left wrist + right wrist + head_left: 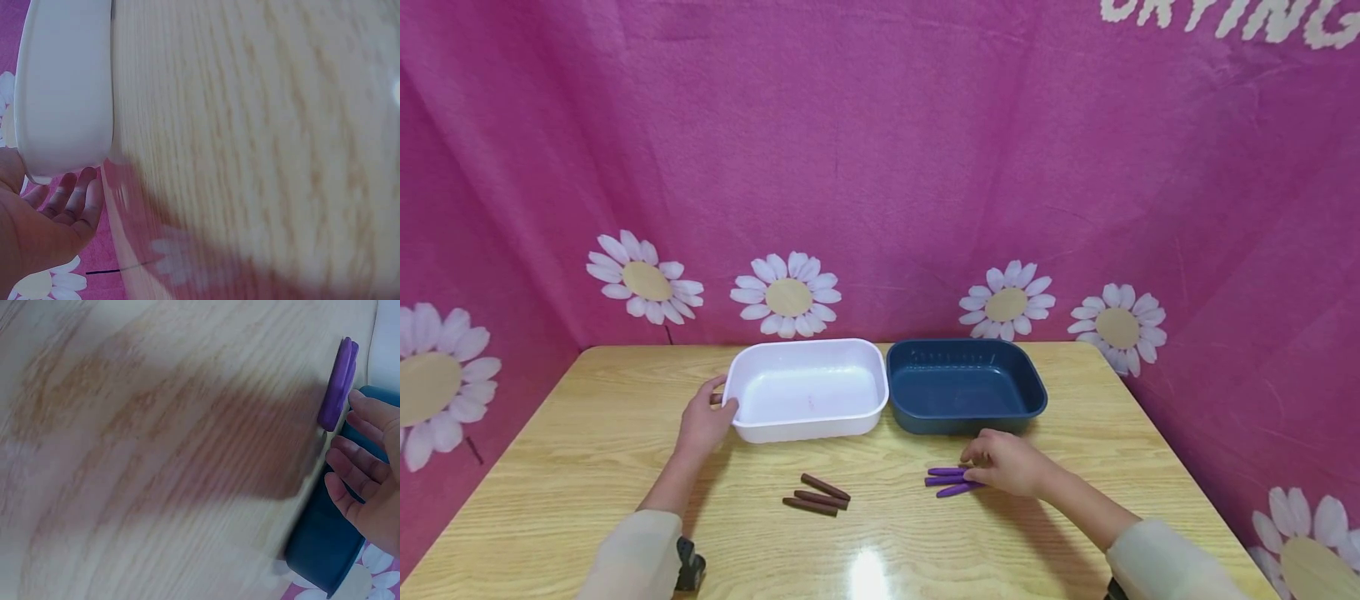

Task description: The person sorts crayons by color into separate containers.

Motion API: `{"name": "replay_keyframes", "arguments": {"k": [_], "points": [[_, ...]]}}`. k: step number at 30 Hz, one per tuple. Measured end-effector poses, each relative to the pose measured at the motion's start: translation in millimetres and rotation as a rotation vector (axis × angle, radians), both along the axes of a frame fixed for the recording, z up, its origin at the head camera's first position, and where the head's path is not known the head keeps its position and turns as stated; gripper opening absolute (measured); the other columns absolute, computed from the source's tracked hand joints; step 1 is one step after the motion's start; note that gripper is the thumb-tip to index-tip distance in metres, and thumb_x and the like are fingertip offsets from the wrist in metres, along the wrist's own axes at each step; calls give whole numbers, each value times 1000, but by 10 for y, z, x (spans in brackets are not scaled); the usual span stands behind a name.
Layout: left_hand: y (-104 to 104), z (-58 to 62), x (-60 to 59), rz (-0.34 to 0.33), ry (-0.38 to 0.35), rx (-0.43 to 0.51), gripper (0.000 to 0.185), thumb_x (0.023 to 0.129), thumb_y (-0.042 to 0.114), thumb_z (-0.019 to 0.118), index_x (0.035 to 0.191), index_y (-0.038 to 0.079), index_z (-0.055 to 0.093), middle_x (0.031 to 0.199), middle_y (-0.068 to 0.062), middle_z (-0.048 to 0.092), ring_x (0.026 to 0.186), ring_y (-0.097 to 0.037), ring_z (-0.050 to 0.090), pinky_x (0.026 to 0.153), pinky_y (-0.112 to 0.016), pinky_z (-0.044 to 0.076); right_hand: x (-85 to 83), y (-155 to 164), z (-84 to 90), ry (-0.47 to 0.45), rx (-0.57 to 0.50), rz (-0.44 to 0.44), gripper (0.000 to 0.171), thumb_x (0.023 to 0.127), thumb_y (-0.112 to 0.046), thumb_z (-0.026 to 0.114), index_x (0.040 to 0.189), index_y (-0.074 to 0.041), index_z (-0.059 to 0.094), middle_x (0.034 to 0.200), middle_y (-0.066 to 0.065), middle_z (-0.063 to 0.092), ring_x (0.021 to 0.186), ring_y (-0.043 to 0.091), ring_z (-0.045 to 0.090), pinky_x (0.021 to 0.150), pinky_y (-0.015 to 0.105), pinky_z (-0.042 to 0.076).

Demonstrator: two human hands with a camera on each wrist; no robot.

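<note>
At its left end, the white plastic basin (808, 429) is gripped by my left hand (703, 421), thumb over the rim. In the left wrist view several fingers of the left hand (53, 219) lie against the basin's outer wall (65, 87). My right hand (1011, 462) reaches over the right ends of purple crayons (946, 481) on the table. In the right wrist view the fingers of the right hand (369, 462) are loosely bent, close beside the purple crayons (339, 384), with nothing held. Three brown crayons (820, 500) lie between the hands.
A dark blue basin (966, 423) stands right of the white one, close behind the right hand. Both basins stand near the back edge of the wooden table (760, 558). A pink curtain (880, 167) with white daisies hangs behind and around the table.
</note>
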State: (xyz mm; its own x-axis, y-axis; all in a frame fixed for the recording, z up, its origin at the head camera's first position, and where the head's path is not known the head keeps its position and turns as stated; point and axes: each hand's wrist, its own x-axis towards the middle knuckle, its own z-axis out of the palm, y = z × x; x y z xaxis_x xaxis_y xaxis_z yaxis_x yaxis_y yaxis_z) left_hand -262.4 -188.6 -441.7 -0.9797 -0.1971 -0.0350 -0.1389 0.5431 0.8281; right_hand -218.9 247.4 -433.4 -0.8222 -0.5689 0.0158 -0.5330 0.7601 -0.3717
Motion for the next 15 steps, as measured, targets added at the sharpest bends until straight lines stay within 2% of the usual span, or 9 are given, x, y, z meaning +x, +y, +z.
{"name": "replay_keyframes", "arguments": {"k": [15], "points": [[-3,-8,-8,6,-8,-5,54,92,14,47,143,2,32,124,-30,52,111,-40,54,83,-36,51,36,-16,-67,-17,-39,-9,11,83,-20,69,90,-11,72,78,-8,61,70,7,48,59,18,39]]}}
